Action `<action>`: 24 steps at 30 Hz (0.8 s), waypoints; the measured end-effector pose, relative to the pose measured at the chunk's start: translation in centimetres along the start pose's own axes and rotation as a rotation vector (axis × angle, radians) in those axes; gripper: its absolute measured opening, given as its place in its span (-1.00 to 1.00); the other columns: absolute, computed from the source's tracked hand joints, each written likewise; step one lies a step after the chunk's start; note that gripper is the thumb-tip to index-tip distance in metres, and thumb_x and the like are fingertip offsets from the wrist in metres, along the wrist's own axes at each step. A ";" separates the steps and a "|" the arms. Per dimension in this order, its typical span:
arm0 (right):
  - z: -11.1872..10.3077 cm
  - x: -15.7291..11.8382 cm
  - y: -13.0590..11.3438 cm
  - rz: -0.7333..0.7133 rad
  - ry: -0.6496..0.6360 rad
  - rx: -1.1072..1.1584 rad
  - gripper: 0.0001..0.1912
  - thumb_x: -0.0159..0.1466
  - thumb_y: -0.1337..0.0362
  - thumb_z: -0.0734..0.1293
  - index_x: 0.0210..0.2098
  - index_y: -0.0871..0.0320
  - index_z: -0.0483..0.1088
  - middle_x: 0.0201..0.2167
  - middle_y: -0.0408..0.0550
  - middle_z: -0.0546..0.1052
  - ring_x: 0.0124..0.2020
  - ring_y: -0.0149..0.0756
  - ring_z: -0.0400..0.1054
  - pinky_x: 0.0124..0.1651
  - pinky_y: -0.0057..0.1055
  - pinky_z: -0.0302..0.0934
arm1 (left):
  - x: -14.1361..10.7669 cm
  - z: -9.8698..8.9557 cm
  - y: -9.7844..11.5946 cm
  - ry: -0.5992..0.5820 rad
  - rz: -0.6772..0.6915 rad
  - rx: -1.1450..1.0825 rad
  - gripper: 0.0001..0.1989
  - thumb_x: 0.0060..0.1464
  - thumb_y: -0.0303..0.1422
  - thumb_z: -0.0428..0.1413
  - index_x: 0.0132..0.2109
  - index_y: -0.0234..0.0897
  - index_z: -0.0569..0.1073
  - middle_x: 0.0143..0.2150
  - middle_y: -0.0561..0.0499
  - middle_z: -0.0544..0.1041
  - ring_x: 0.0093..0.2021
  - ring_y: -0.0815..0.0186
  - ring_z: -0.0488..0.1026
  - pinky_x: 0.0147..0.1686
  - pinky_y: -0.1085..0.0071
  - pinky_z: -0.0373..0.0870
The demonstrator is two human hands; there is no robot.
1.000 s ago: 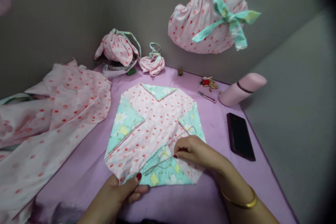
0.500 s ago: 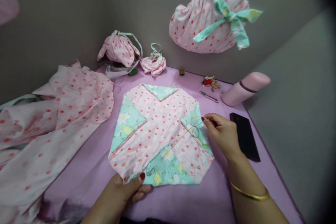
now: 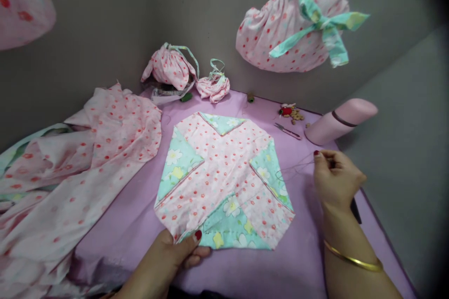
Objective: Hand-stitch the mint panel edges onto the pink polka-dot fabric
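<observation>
A pink dotted fabric piece (image 3: 217, 163) with green floral triangles on four sides lies flat on the purple-covered table. My left hand (image 3: 175, 252) grips its near edge at the lower left, thumb on top and fingers underneath. To the right of the fabric, my right hand (image 3: 336, 177) is closed in a pinch on a thin dark thread (image 3: 296, 167). The thread runs loosely back toward the fabric's right triangle. Whether a needle is between those fingertips is hidden. A line of stitches shows along the near green triangle (image 3: 228, 224).
More dotted fabric (image 3: 119, 135) heaps at the left. Behind lie small thread snips (image 3: 287, 131), a red thread spool (image 3: 285, 111) and a green spool (image 3: 186, 97). A pink bottle (image 3: 340, 121) stands at the right. A drawstring bag (image 3: 280, 37) hangs above; a dark phone (image 3: 355, 210) is mostly covered.
My right hand has moved right, away from the fabric, drawing the thread out longer and covering most of the phone. My left hand keeps its grip; the whole view has shifted slightly.
</observation>
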State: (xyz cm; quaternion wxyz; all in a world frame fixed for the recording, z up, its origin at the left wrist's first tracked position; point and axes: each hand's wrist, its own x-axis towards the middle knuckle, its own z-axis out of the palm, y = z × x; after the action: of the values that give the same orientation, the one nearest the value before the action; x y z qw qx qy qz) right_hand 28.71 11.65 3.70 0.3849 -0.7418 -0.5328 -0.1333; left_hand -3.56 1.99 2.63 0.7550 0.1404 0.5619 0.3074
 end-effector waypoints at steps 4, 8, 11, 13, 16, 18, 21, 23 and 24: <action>0.0 0.3 0.1 0.029 -0.014 0.039 -0.79 0.19 0.18 0.19 -0.36 0.18 0.36 -0.57 -0.07 0.34 -0.55 -0.25 0.20 -0.43 -0.34 0.06 | 0.1 0.0 0.0 -0.019 0.021 0.018 -0.68 -0.12 -0.32 0.23 -0.18 -0.35 0.42 -0.38 0.00 0.57 -0.46 0.38 0.48 -0.46 0.55 0.41; 0.5 -0.8 -1.9 0.004 -0.209 0.145 -0.82 0.18 0.22 0.23 -0.27 0.17 0.31 -0.55 -0.10 0.36 -0.57 -0.27 0.22 -0.47 -0.37 0.08 | -0.2 0.3 0.4 0.009 -0.005 -0.001 -0.68 -0.17 -0.33 0.26 -0.23 -0.37 0.43 -0.43 -0.01 0.57 -0.47 0.38 0.50 -0.51 0.59 0.40; 0.3 -3.2 -5.5 -0.073 -0.422 0.297 -0.85 0.26 0.28 0.12 -0.27 0.14 0.28 -0.49 -0.09 0.40 -0.50 -0.31 0.28 -0.45 -0.43 0.14 | -0.4 0.3 0.5 0.037 -0.034 -0.022 -0.66 -0.19 -0.32 0.27 -0.23 -0.38 0.42 -0.41 -0.03 0.57 -0.45 0.36 0.52 -0.56 0.61 0.39; -0.4 -5.4 -8.2 -0.162 -0.595 0.408 -0.87 0.24 0.32 0.15 -0.36 0.12 0.32 -0.48 -0.14 0.42 -0.47 -0.36 0.32 -0.41 -0.50 0.18 | -0.3 0.2 0.4 0.045 -0.038 -0.026 -0.66 -0.19 -0.33 0.28 -0.24 -0.39 0.42 -0.44 -0.01 0.57 -0.48 0.38 0.51 -0.60 0.63 0.36; -1.4 -8.8 -11.4 -0.288 -1.028 0.681 -0.83 0.24 0.39 0.15 -0.39 0.14 0.35 -0.53 -0.18 0.43 -0.52 -0.44 0.31 -0.45 -0.58 0.16 | -0.2 0.0 0.3 0.019 0.012 0.000 -0.73 -0.16 -0.33 0.26 -0.29 -0.40 0.46 -0.58 0.06 0.54 -0.61 0.48 0.43 -0.66 0.67 0.28; -1.8 -10.6 -12.3 -0.328 -1.210 0.759 -0.80 0.24 0.40 0.16 -0.40 0.15 0.39 -0.52 -0.17 0.46 -0.50 -0.45 0.33 -0.42 -0.59 0.15 | -0.2 -0.1 0.3 -0.005 0.034 0.034 -0.76 -0.13 -0.32 0.24 -0.33 -0.41 0.48 -0.64 0.06 0.52 -0.65 0.51 0.39 -0.67 0.69 0.24; -1.7 -12.2 -12.1 -0.285 -1.285 0.744 -0.79 0.24 0.41 0.17 -0.38 0.15 0.43 -0.49 -0.16 0.49 -0.46 -0.43 0.36 -0.38 -0.58 0.16 | -0.3 -0.1 0.5 -0.006 0.026 0.059 -0.76 -0.14 -0.33 0.24 -0.29 -0.40 0.49 -0.54 0.00 0.58 -0.59 0.47 0.44 -0.63 0.66 0.27; -1.5 -12.4 -11.7 -0.241 -1.288 0.743 -0.80 0.24 0.41 0.18 -0.35 0.16 0.44 -0.46 -0.15 0.50 -0.44 -0.42 0.37 -0.36 -0.57 0.16 | -0.4 -0.1 0.5 0.001 0.020 0.062 -0.74 -0.14 -0.34 0.24 -0.26 -0.39 0.49 -0.44 -0.04 0.60 -0.52 0.42 0.48 -0.59 0.64 0.30; -1.4 -12.4 -11.5 -0.237 -1.292 0.748 -0.80 0.24 0.41 0.17 -0.34 0.16 0.44 -0.45 -0.15 0.50 -0.43 -0.42 0.37 -0.36 -0.57 0.16 | -0.3 -0.1 0.5 0.001 0.021 0.058 -0.74 -0.13 -0.34 0.24 -0.25 -0.39 0.49 -0.41 -0.06 0.61 -0.49 0.40 0.50 -0.58 0.63 0.31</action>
State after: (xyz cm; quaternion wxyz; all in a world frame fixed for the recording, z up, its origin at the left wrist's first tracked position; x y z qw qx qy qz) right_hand 13.82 3.67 2.05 0.2052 -0.4299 -0.7385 0.4771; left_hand -3.92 2.18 3.13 0.7473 0.1680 0.5694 0.2986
